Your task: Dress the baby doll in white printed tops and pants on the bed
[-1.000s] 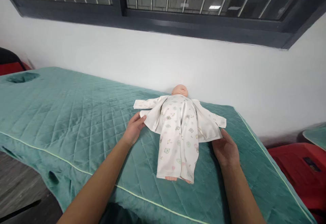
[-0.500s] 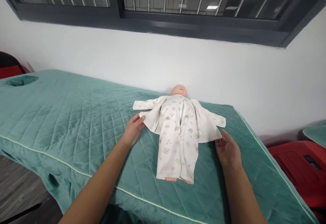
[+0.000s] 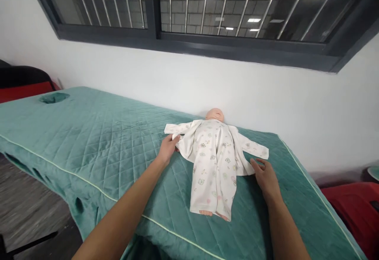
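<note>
A baby doll [image 3: 215, 114] lies on its back with its head toward the wall, its feet just showing below the trouser legs. It wears white printed pants [image 3: 211, 173] pulled high over its chest. Under it is spread a white baby jacket [image 3: 187, 143], open at the front, sleeves out to both sides. My left hand [image 3: 168, 148] pinches the jacket's left front edge. On the other side, my right hand [image 3: 265, 175] has its fingers closed at the lower right corner of the jacket. Whether the doll's arms fill the sleeves is hidden.
A green quilted cover [image 3: 112, 133] lies over the massage bed, which has a face hole [image 3: 55, 97] at the far left. Behind stands a white wall [image 3: 133, 74] under a dark-framed barred window [image 3: 192, 47]. A red chair [image 3: 345, 208] stands at the right.
Both hands have drawn the jacket's front edges slightly inward, and the right hand has turned palm down. The camera view has shifted upward and left.
</note>
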